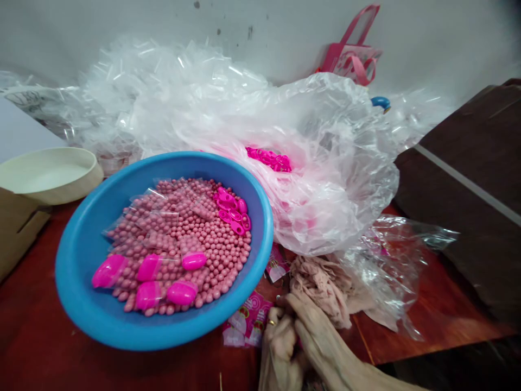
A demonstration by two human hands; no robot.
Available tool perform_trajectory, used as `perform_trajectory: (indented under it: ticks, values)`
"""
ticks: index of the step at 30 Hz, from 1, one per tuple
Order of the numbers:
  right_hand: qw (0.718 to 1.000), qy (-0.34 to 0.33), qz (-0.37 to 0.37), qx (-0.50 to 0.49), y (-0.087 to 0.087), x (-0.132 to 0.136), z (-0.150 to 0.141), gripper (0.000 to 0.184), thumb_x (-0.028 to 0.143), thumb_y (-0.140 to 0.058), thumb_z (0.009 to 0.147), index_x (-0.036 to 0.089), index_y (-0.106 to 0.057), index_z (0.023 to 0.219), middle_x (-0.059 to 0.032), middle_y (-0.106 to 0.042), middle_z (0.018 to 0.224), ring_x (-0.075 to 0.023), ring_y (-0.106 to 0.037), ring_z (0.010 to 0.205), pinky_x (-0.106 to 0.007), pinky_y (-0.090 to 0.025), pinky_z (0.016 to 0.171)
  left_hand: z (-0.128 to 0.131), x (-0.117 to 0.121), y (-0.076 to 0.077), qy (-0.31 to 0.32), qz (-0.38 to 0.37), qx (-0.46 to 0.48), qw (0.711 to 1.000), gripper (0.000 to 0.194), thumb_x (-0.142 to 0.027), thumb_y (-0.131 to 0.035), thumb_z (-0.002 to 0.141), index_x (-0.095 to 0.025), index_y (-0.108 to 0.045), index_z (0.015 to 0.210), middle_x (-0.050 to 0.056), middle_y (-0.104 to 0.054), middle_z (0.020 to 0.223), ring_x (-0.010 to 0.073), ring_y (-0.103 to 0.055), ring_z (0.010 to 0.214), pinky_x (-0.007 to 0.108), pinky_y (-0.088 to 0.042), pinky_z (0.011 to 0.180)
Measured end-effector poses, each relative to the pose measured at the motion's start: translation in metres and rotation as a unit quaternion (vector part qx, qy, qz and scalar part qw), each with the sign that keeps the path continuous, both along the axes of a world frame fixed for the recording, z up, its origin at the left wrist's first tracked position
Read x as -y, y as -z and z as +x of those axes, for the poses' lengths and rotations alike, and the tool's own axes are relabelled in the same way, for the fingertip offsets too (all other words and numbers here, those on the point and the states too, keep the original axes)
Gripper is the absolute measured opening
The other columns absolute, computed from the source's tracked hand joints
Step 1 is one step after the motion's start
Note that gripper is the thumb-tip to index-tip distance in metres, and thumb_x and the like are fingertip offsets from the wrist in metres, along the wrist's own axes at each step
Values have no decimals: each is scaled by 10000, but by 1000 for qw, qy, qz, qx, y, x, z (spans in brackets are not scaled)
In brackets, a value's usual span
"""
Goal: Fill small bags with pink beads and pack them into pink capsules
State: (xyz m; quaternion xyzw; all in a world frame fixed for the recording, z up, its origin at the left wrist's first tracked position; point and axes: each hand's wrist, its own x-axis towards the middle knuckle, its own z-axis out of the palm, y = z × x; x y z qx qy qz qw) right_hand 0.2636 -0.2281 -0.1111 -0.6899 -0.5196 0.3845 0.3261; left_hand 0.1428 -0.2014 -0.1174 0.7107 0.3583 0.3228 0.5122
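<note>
Blue plastic makes up the wide basin (pixel 244 296) on the red table (pixel 407 326), filled with dusky pink beads (pixel 220 255) and several bright pink plastic pieces (pixel 194 261). From where I stand, the left hand (pixel 279 345) and right hand (pixel 321 328) meet near the table's front edge, fingers curled in against each other; a sliver of pink shows between them, but I can't tell what they grip. Pink printed packets (pixel 260 320) lie just beside the left hand, by the basin's rim; a crumpled beige cloth (pixel 319 285) lies just beyond the right.
</note>
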Motion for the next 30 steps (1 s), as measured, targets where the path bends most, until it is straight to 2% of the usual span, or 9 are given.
perform_trajectory:
  ticks: [5, 7, 13, 16, 19, 22, 25, 28, 30]
  values:
    - [995, -44, 64, 59, 2, 10, -5, 309, 266, -394, 841, 225, -602, 1066, -91, -639, 1019, -245, -591, 998, -395, -517, 882, 5, 18, 32, -25, 86, 34, 995, 452, -287, -273, 928, -161, -695, 1026, 157, -747, 913, 305, -668, 885, 495, -491, 817]
    - [993, -60, 70, 79, 5, 10, -5, 278, 243, -394, 838, 219, -608, 1014, -90, -637, 960, -240, -603, 931, -383, -531, 846, 6, 23, 39, -37, 94, 33, 994, 411, -221, -297, 913, -167, -674, 1068, 156, -740, 992, 307, -661, 974, 516, -459, 903]
    - [986, -84, 48, 135, 13, 12, -2, 182, 245, -453, 805, 231, -588, 926, -84, -603, 882, -241, -595, 811, -354, -541, 720, 3, 27, 39, -40, 72, 23, 996, 458, -9, -399, 804, -219, -623, 1144, 91, -741, 1031, 263, -671, 995, 453, -473, 954]
    - [985, -96, 44, 139, 2, 7, -5, 167, 244, -452, 798, 219, -584, 896, -80, -592, 854, -236, -580, 784, -351, -520, 696, 7, 29, 39, -38, 49, 27, 998, 437, -45, -429, 798, -234, -612, 1147, 96, -725, 1071, 269, -662, 1003, 443, -474, 954]
    - [984, -112, 50, 129, -20, -5, -13, 166, 229, -448, 776, 204, -599, 838, -78, -587, 806, -228, -553, 747, -346, -479, 662, 14, 30, 39, -46, 20, 33, 998, 380, -82, -402, 797, -202, -659, 1050, 138, -745, 956, 305, -674, 944, 494, -473, 925]
    - [997, -46, 7, 65, -39, -22, -21, 175, 261, -452, 746, 200, -615, 755, -68, -590, 744, -225, -527, 702, -359, -433, 658, 17, 24, 31, -62, -23, 43, 997, 330, -164, -431, 774, -155, -679, 991, 180, -742, 888, 349, -669, 904, 557, -457, 905]
    - [997, 43, -64, -7, -47, -42, -25, 188, 279, -458, 717, 196, -619, 764, -54, -614, 748, -233, -542, 744, -384, -422, 746, 10, 10, 12, -85, -103, 41, 990, 338, -245, -508, 746, -106, -660, 1015, 211, -704, 992, 373, -626, 959, 583, -419, 919]
    - [990, 80, -92, -74, -45, -56, -28, 208, 308, -445, 733, 185, -604, 786, -48, -615, 751, -223, -576, 763, -366, -454, 754, -2, -8, -11, -87, -215, 40, 972, 133, -219, -564, 716, -137, -636, 791, 67, -653, 657, 231, -611, 638, 375, -525, 644]
    - [978, 95, -123, -139, -42, -59, -29, 278, 399, -422, 773, 180, -593, 782, -25, -581, 655, -193, -578, 595, -338, -488, 608, -7, -15, -25, -67, -286, 63, 954, 77, -229, -562, 725, -154, -574, 732, -47, -488, 498, 115, -475, 434, 227, -441, 446]
